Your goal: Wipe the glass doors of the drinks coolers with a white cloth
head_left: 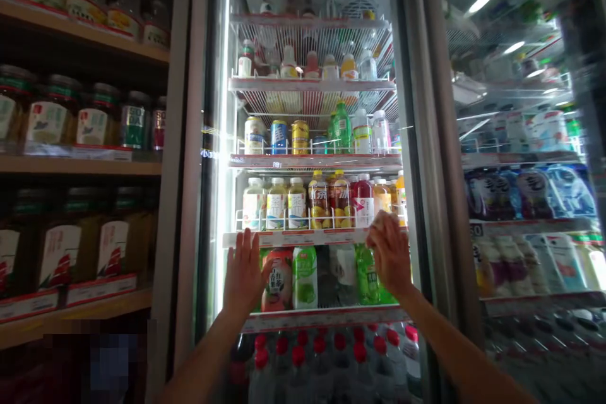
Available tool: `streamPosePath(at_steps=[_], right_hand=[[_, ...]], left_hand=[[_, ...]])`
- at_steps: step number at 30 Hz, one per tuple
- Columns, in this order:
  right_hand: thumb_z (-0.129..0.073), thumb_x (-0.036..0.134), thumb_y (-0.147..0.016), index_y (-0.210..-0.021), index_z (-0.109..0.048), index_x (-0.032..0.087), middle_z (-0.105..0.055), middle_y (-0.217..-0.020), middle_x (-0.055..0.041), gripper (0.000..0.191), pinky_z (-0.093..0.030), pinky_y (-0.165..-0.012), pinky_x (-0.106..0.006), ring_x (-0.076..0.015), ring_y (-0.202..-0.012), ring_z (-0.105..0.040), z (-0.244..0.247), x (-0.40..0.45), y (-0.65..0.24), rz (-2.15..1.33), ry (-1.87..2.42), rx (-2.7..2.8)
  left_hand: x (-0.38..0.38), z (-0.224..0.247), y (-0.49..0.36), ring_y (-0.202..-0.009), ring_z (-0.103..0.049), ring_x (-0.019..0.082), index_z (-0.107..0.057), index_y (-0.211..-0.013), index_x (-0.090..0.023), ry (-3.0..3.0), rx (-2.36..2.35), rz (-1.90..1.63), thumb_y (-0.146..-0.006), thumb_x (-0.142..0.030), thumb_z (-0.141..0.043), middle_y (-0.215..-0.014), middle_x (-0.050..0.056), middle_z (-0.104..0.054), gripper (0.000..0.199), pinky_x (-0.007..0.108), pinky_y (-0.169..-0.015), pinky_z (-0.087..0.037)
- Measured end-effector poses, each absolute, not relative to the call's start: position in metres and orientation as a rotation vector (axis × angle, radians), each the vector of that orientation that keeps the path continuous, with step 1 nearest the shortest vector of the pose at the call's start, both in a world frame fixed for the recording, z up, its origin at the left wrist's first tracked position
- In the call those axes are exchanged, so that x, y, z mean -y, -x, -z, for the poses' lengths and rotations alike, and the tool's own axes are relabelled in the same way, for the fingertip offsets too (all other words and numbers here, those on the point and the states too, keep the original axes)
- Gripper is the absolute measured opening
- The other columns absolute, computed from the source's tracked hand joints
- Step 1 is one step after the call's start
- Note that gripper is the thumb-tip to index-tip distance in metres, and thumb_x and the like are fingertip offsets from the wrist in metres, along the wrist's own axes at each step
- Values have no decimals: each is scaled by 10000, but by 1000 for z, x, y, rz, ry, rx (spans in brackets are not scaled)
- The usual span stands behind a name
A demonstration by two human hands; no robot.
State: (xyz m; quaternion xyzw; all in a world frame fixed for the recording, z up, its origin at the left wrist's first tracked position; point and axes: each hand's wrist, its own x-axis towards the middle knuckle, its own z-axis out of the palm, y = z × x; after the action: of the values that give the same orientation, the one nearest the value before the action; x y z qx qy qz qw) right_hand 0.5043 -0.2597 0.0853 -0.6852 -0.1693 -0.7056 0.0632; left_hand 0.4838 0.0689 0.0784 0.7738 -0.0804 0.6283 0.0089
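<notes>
My left hand [243, 274] is raised in front of a lit drinks fridge, its fingers stretched out and nothing in it. It overlaps the left end of a shelf edge [303, 238], beside a red-labelled tea bottle [277, 281] and a green bottle [304, 278]. My right hand [391, 255] is up at the right end of that shelf edge, fingers bent and pressed together. What they hold, if anything, cannot be made out. Green bottles [367, 274] stand just left of it, partly hidden. Whether either hand touches glass cannot be told.
Wire shelves hold bottles and cans [300, 137] above, and red-capped bottles [298, 363] below. Metal door frames [426, 139] stand on both sides. At left, a wooden shelf unit [80, 164] carries jars [50, 115]. Another glass-fronted drinks fridge [525, 158] is at right.
</notes>
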Motion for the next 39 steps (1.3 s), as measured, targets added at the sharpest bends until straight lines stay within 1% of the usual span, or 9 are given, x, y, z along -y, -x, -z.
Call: streamPosePath(at_steps=[3,8,14,17,23,28,32,35,39], right_hand=[[-406,122,-841,-1285,-451,202,-109,-1513,-67,453,-300,-1038,-515,-286,-1379,-100,-75,258,-500,2112,2081,568],[-390,105,-841,-1294,-444,229,-262,-1474,-61,473,-300,-1052,-488,-251,-1371,-169,-62,244,-499,2045,2220,791],[-408,118,-844,-1390,-296,224,-109,-1511,-85,568,-305,-1035,-552,-293,-1376,-116,-67,312,-504,2169,2021,331],[-413,85,-818,-1357,-362,197,-115,-1510,-87,553,-312,-1038,-551,-301,-1377,-90,-51,285,-496,2081,2081,513],[-438,84,-784,-1261,-495,231,-319,-1451,-41,502,-276,-1079,-478,-239,-1368,-182,-35,244,-492,1946,2291,939],[-425,141,-837,-1375,-331,226,-141,-1506,-89,553,-300,-1035,-538,-287,-1368,-160,-55,320,-501,2096,2136,353],[-388,110,-839,-1432,-174,236,-79,-1516,-79,643,-361,-1004,-526,-314,-1368,-139,-9,332,-489,2018,2266,495],[-360,101,-847,-1440,-136,235,-97,-1514,-78,648,-383,-987,-532,-324,-1365,-145,36,317,-479,1948,2338,568],[-371,101,-847,-1441,-131,231,-126,-1509,-83,654,-378,-989,-552,-328,-1364,-146,21,306,-482,1929,2307,624]], left_hand=[[-65,-78,-483,-1381,-68,280,-118,-1419,-113,-2409,233,-1951,-887,-462,-314,-1477,183,-181,666,530,-1075,-200],[-56,-66,-474,-1378,-126,264,-158,-1416,-138,-2444,368,-2008,-886,-390,-353,-1469,158,-227,619,507,-1085,-188],[-44,-37,-473,-1377,-133,267,-163,-1418,-150,-2442,401,-1973,-877,-373,-363,-1474,154,-219,619,491,-1083,-204],[-36,-32,-474,-1378,-123,280,-176,-1415,-147,-2421,377,-1959,-874,-374,-367,-1478,162,-201,618,503,-1079,-206],[-31,-31,-470,-1375,-145,276,-131,-1425,-153,-2453,450,-2070,-880,-372,-362,-1453,158,-275,631,498,-1077,-211],[-37,-26,-469,-1373,-146,292,-114,-1427,-156,-2477,467,-2089,-880,-385,-373,-1450,164,-279,647,507,-1057,-243],[-33,-22,-469,-1369,-145,312,-138,-1424,-170,-2474,411,-2049,-872,-369,-392,-1471,161,-225,639,523,-1047,-254],[-31,-18,-467,-1367,-161,304,-189,-1415,-182,-2474,448,-2045,-862,-341,-408,-1479,148,-206,616,507,-1060,-242],[-28,-11,-467,-1368,-169,282,-227,-1404,-185,-2486,480,-2034,-845,-310,-437,-1476,134,-224,610,476,-1077,-223]])
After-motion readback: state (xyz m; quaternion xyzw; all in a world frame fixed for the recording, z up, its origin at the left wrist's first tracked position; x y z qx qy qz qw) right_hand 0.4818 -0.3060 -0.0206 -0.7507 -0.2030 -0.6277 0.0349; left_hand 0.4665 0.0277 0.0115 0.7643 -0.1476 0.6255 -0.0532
